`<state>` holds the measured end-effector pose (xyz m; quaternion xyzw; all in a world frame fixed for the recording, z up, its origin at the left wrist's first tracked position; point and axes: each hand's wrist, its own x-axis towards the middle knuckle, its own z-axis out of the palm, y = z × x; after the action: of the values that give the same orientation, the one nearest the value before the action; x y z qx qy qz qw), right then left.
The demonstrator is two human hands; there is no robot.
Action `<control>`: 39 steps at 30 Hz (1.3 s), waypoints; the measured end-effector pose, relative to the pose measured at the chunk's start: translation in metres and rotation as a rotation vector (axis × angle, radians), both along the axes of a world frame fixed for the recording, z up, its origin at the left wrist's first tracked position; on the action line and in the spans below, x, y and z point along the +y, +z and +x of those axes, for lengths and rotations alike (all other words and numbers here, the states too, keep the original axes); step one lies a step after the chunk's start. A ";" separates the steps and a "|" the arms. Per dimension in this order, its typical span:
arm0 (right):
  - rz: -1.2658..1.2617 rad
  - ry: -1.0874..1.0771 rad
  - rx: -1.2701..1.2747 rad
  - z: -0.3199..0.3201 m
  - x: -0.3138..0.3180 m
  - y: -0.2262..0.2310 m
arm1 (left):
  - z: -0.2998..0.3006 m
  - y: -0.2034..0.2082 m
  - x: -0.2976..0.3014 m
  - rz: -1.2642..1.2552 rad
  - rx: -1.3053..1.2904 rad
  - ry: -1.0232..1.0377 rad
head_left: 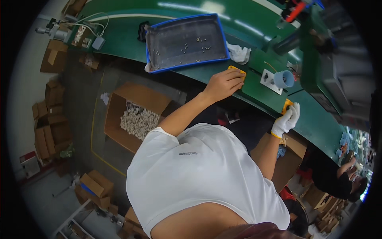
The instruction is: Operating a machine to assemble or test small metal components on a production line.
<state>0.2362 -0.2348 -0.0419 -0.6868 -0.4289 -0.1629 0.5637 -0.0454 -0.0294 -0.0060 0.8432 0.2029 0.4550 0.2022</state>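
My bare left hand (225, 84) lies over a yellow box (237, 71) at the front edge of the green bench, its fingers stretched across the top. A white glove covers my right hand (287, 119), which rests against a second yellow box (287, 104) farther right, fingers extended and close together. I see nothing held in either hand. Between the two, a white plate (267, 79) sits on the green machine bed, and a light-blue cup (283, 79) stands at its right side. Small dark parts show on the plate and in the cup, too small to name.
A blue-rimmed tray (183, 65) with scattered small metal parts lies at the back left, a crumpled white cloth (238, 53) beside it. The grey-green machine (326, 75) looms at right. A carton (137, 95) of pale pieces stands on the floor. A co-worker (332, 179) sits at far right.
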 end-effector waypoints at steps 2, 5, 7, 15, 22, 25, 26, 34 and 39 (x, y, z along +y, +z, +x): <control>0.050 -0.028 0.159 0.000 0.005 -0.002 | -0.002 -0.005 0.006 -0.029 -0.023 0.029; 0.019 -0.079 0.161 -0.010 0.009 0.009 | -0.005 -0.003 0.021 -0.007 -0.094 0.059; -0.181 -0.209 0.114 -0.008 0.013 0.019 | -0.007 0.007 0.029 0.176 -0.069 0.040; -0.151 -0.203 0.287 0.011 0.016 0.013 | 0.001 -0.020 0.054 0.000 -0.173 -0.185; -0.449 -0.423 0.352 0.008 0.027 0.027 | -0.005 -0.024 0.056 -0.123 -0.135 -0.210; -0.445 -0.347 0.285 0.010 0.011 0.024 | -0.004 -0.023 0.058 -0.138 -0.145 -0.239; -0.545 -0.332 0.230 0.012 0.008 0.024 | -0.004 -0.022 0.058 -0.136 -0.155 -0.240; -0.738 -0.296 0.144 0.010 0.019 0.038 | -0.006 -0.020 0.057 -0.094 -0.160 -0.259; -0.766 -0.211 0.164 -0.004 0.030 0.062 | -0.002 -0.026 0.057 -0.042 -0.127 -0.210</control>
<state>0.2324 -0.2046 0.0205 -0.8981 -0.3392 0.0069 0.2797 -0.0472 0.0275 -0.0317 0.8248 0.1099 0.4795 0.2787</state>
